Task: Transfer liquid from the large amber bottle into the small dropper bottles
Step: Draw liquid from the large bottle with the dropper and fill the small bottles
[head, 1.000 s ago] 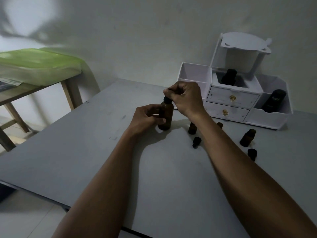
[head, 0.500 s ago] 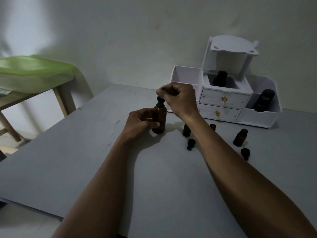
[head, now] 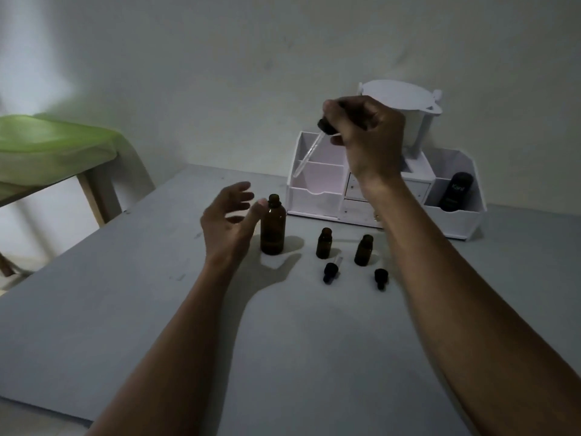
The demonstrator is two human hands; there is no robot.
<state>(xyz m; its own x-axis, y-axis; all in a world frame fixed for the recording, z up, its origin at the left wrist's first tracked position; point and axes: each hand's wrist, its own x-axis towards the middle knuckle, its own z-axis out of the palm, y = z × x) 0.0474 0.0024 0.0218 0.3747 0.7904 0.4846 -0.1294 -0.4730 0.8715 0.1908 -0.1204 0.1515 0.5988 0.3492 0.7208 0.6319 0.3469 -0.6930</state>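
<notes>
Hovering with fingers spread, the left hand (head: 231, 217) sits just beside the uncapped amber bottle (head: 273, 228) mid-table (head: 125, 309). Raised above, the right hand (head: 366, 133) pinches a dropper (head: 314, 144), tube slanting down-left. Two small bottles (head: 323, 243) stand open before the white organizer (head: 317, 187) at the far edge.

The big bottle (head: 273, 227) and two small bottles (head: 323, 243) were brown, their caps (head: 329, 272) black, the table (head: 125, 294) grey, the box (head: 317, 184) white, and the cloth (head: 53, 146) green.
</notes>
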